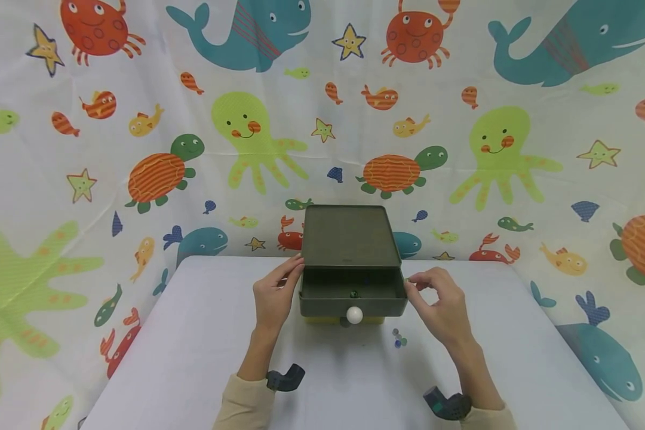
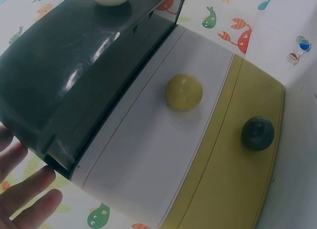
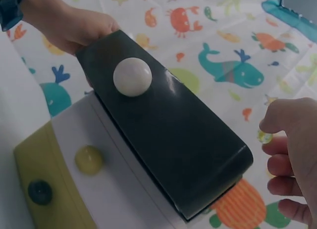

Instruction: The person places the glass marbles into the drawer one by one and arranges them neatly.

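Note:
A small drawer cabinet (image 1: pixel 349 236) stands on the white table with its dark green top drawer (image 1: pixel 325 307) pulled out. A white knob (image 3: pixel 132 76) is on that drawer's front. One small green marble (image 1: pixel 353 294) shows inside. My left hand (image 1: pixel 275 295) rests against the drawer's left side, its fingers (image 2: pixel 35 185) fairly straight and the thumb out of sight in the left wrist view. At the drawer's right side, my right hand (image 1: pixel 442 301) pinches a small yellow-green marble (image 3: pixel 265 136) between thumb and index finger, the other fingers loosely curled.
Several small marbles (image 1: pixel 399 339) lie on the white table (image 1: pixel 209 334), in front of the cabinet to the right. Below the pulled-out drawer are a white drawer (image 2: pixel 143 135) with a yellow knob and a yellow drawer (image 2: pixel 237 174) with a dark green knob. A sea-animal curtain (image 1: pixel 322 143) hangs behind.

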